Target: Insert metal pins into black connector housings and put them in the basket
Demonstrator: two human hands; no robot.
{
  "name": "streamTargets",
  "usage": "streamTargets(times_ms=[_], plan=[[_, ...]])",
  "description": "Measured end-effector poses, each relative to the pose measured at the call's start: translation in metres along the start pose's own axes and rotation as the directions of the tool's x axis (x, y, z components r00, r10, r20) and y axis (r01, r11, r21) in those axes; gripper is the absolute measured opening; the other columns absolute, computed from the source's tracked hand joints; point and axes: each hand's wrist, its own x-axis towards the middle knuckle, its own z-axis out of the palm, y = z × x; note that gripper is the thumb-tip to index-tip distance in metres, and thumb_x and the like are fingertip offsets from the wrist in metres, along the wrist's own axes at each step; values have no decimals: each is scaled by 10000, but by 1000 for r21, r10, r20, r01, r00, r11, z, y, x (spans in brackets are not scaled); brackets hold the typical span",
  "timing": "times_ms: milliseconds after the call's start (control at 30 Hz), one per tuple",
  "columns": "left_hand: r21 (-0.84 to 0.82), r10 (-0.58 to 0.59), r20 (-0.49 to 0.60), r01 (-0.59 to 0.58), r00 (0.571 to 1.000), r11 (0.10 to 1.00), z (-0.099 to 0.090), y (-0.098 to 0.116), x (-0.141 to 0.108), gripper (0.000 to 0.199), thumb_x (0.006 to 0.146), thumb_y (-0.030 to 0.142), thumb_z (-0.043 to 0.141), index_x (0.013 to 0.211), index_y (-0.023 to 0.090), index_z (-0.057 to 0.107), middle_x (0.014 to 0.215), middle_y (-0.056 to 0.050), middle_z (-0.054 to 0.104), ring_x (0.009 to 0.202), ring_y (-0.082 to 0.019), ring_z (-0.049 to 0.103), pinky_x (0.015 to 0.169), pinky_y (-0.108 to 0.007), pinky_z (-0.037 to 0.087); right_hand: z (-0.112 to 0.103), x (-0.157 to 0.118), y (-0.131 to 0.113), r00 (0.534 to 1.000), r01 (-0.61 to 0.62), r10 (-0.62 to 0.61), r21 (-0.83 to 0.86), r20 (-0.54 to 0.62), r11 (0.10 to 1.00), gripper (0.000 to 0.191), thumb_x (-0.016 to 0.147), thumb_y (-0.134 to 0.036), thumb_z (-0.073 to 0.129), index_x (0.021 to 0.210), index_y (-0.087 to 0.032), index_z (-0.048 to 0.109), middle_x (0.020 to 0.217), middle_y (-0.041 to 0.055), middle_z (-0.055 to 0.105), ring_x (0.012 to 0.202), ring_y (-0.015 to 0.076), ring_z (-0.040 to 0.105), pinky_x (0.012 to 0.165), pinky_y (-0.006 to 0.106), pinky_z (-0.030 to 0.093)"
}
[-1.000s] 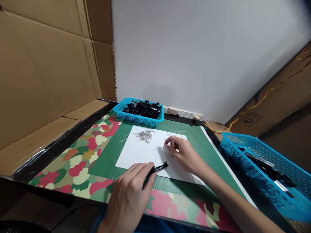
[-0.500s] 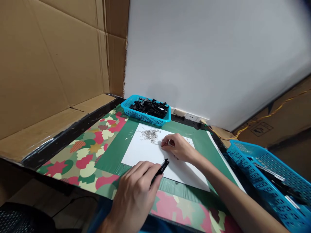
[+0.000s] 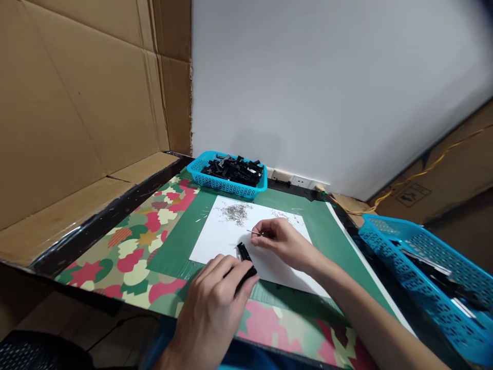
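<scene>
Between the fingers and thumb of my left hand [image 3: 217,303] is a narrow black plastic part [image 3: 243,253], its far end pointing up and away over the white sheet [image 3: 215,241]. My right hand [image 3: 283,241] pinches a thin metal tool like tweezers [image 3: 254,232], its tip pointing left, a little above the black part and apart from it. Beyond the hands, a pile of tiny metal pieces [image 3: 235,213] lies on the sheet. A smaller scatter of tiny pieces [image 3: 283,215] is behind my right hand.
A blue basket [image 3: 227,185] full of black plastic parts stands at the back. Another blue basket [image 3: 419,288] at the right holds long black parts. A cardboard wall [image 3: 84,92] rises on the left; power sockets [image 3: 302,181] and a yellow cable [image 3: 435,169] are behind.
My left hand has turned the black part so its far end now points up and left instead of right. My right hand has drawn slightly nearer, the metal tool still pinched.
</scene>
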Motion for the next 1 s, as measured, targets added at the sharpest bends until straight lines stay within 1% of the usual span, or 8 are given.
streamTargets(times_ms=[167, 300, 433, 600, 700, 867, 1000], plan=[[-4, -5, -8, 5, 1000, 1000, 0, 1, 0, 126, 1015, 169, 672, 1117, 235, 706, 918, -25, 699, 830, -223, 661, 749, -361, 524, 15, 1, -3, 996, -30, 21, -115, -82, 993, 129, 957, -255, 676, 911, -152, 738, 841, 45, 729, 739, 157, 603, 671, 266, 434], [-9, -2, -20, 2, 1000, 1000, -1, 2, 1, 142, 1001, 146, 682, 1113, 230, 705, 917, -21, 705, 830, -218, 666, 757, -357, 532, 21, -1, -8, 992, -20, -12, -244, -127, 970, 129, 968, -193, 649, 904, -163, 757, 867, 53, 764, 729, 157, 623, 660, 265, 428], [-9, -12, -5, 12, 1000, 1000, -1, 2, 1, 142, 1005, 140, 671, 1109, 231, 704, 922, -26, 715, 832, -220, 672, 774, -360, 540, 24, -5, -14, 982, -9, -59, -360, -179, 933, 97, 957, -181, 674, 901, -179, 753, 896, 49, 780, 754, 169, 644, 687, 277, 435], [-22, -15, -8, 15, 1000, 1000, -1, 2, 1, 142, 1006, 134, 666, 1106, 230, 695, 934, -30, 719, 828, -217, 680, 771, -353, 547, 27, -6, -14, 974, -10, -82, -406, -209, 914, 90, 953, -162, 670, 926, -186, 752, 939, 62, 795, 776, 184, 677, 707, 284, 462], [-24, -13, -8, 13, 1000, 1000, 0, 2, 1, 132, 1008, 130, 658, 1091, 227, 693, 935, -32, 720, 820, -212, 685, 775, -349, 555, 30, -3, -11, 970, -3, -101, -427, -220, 904, 88, 938, -146, 684, 906, -192, 752, 913, 52, 792, 783, 187, 685, 714, 282, 463], [-1, 10, -28, -10, 1000, 1000, 1, 2, 0, 116, 1015, 122, 637, 1074, 210, 684, 932, -45, 722, 823, -215, 695, 794, -351, 571, 36, 1, -10, 969, 37, -143, -455, -201, 890, 114, 923, -102, 687, 892, -186, 757, 886, 46, 782, 787, 184, 684, 699, 269, 452], [13, 21, -29, -20, 999, 1000, 2, 0, 0, 134, 1015, 120, 637, 1108, 203, 685, 928, -50, 722, 824, -216, 696, 788, -351, 574, 37, 2, -9, 965, 53, -169, -479, -202, 876, 138, 914, -75, 683, 884, -181, 766, 900, 57, 788, 792, 190, 687, 698, 271, 453]])
